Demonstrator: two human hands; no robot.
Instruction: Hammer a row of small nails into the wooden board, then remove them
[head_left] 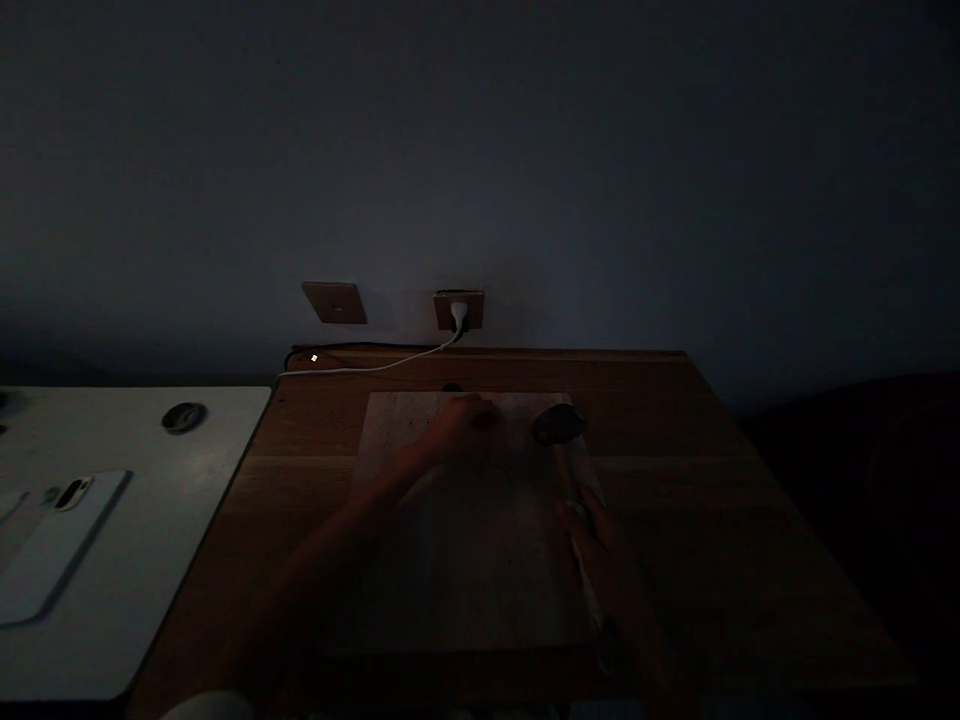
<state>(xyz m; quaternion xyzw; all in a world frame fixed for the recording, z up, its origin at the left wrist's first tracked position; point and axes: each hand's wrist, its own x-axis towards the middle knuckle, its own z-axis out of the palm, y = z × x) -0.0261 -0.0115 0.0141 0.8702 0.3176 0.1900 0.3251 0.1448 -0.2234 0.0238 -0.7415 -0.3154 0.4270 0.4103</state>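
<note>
In dim light, a pale square board lies on the wooden table. My right hand is wrapped round the handle of a mallet, whose dark, rounded head is over the board's far right part. Near the board's far edge is my left hand, fingers curled together. A small dark reddish roundish thing shows at its fingertips, too dim to name. The mallet head stays apart from my left hand, to its right.
A white table adjoins on the left, bearing a phone and a small round dish. A white cable runs along the wooden table's back edge to a wall socket. Beside it is a wall plate.
</note>
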